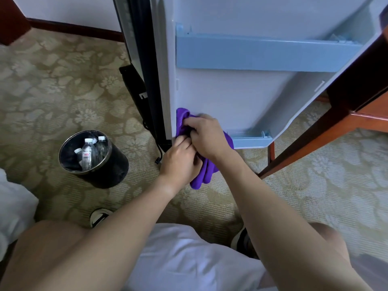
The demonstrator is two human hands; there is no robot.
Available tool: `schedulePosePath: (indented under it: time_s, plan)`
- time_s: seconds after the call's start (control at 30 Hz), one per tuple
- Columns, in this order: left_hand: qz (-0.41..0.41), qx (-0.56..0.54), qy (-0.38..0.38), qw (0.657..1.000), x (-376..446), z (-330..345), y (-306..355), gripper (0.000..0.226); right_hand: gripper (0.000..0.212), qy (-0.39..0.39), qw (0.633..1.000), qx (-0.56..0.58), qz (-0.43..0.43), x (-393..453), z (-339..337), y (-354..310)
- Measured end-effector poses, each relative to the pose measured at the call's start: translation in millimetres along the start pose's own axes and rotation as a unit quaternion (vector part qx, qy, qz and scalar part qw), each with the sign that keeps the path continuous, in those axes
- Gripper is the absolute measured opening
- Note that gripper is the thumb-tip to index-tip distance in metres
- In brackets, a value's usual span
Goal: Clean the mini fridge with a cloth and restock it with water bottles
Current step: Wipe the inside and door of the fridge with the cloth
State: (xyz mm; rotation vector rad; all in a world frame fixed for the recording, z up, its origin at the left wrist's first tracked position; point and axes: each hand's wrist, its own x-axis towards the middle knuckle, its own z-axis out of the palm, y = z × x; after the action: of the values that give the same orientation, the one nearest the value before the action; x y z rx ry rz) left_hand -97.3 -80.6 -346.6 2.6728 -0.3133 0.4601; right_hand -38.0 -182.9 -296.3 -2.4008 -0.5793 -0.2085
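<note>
Head view, looking down: patterned beige carpet (63, 80) across the floor, dark wooden skirting (73, 28) along the far wall; mini fridge door (241, 91) swung open in the upper middle, pale inner face toward the camera, long axis running up the frame and leaning slightly right; blue upper door shelf (262, 53) lying across the door, smaller lower door shelf (249, 139) at the bottom edge; black door edge and gasket (149, 80) to the left of the pale panel, a black cable (158, 148) trailing to the carpet below it; reddish wooden furniture legs (315, 131) crowding in from the right, close beside the door's lower right corner.

Left of the door, apart from it: black bin (94, 160) standing upright on the carpet, several clear water bottles (87, 152) with white caps propped inside, caps upward; white fabric (12, 206) at the left edge; two dark shoes (98, 216) partly hidden behind bare knees and white shorts (184, 259).

Purple cloth (201, 171) pressed to the door's lower left corner, bunched at the top against the panel, loose end hanging down toward the carpet, long axis roughly vertical; right hand (206, 136) clutching the upper bunch, fingers curled into it; left hand (179, 162) just below and touching, fingers curled round the cloth's middle.
</note>
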Motion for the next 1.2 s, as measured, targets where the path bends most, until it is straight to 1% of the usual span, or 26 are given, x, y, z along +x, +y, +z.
schedulePosePath:
  time_s: [0.1,0.2,0.27,0.33,0.43,0.5,0.57,0.67,0.77,0.87,0.97,1.07,1.2]
  plan:
    - [0.013,0.011,0.011,1.000,-1.3,-1.9,-0.5,0.017,0.024,-0.053,0.996,-0.074,-0.027,0.7,0.9,4.3]
    - [0.030,0.009,0.018,0.999,-0.2,-4.6,-3.1,0.015,0.030,-0.082,0.988,-0.130,0.002,-1.0,0.3,7.8]
    - [0.046,0.002,0.021,0.999,0.4,-5.8,-5.1,0.016,0.031,-0.081,0.984,-0.158,0.035,-7.5,-3.9,14.9]
    - [0.045,0.008,0.022,0.999,2.0,-5.5,-4.9,0.028,0.032,-0.037,0.984,-0.165,0.059,-14.7,-9.6,24.3]
    - [0.033,0.020,0.021,0.999,3.4,-2.8,-3.2,0.037,0.039,0.026,0.987,-0.132,0.090,-21.4,-16.7,33.1]
    - [0.030,0.014,0.020,0.999,3.0,-1.6,-2.0,0.040,0.039,0.060,0.986,-0.105,0.112,-25.1,-21.1,36.8]
    - [0.026,0.006,0.021,0.999,3.0,-2.1,-1.5,0.041,0.035,0.116,0.982,-0.084,0.126,-29.4,-25.1,41.7]
    - [0.027,0.003,0.025,0.999,3.7,-3.3,-1.3,0.041,0.031,0.167,0.970,-0.086,0.156,-39.4,-35.1,57.8]
    - [0.026,0.012,0.028,0.999,2.6,-0.8,-0.3,0.040,0.032,0.174,0.955,-0.119,0.210,-50.1,-50.2,75.5]
    - [0.030,0.022,0.020,0.999,1.1,0.6,-0.3,0.041,0.027,0.141,0.947,-0.165,0.235,-53.4,-61.5,85.6]
    - [0.040,0.030,0.009,0.999,2.0,-2.8,-1.0,0.043,0.023,0.125,0.932,-0.182,0.289,-50.0,-66.1,87.7]
    - [0.024,0.022,-0.003,0.999,0.9,-4.3,1.4,0.036,0.024,0.145,0.913,-0.177,0.337,-48.3,-62.0,81.0]
    - [0.004,0.006,-0.014,1.000,-1.5,-1.5,5.9,0.037,0.018,0.194,0.910,-0.113,0.350,-47.7,-55.1,70.5]
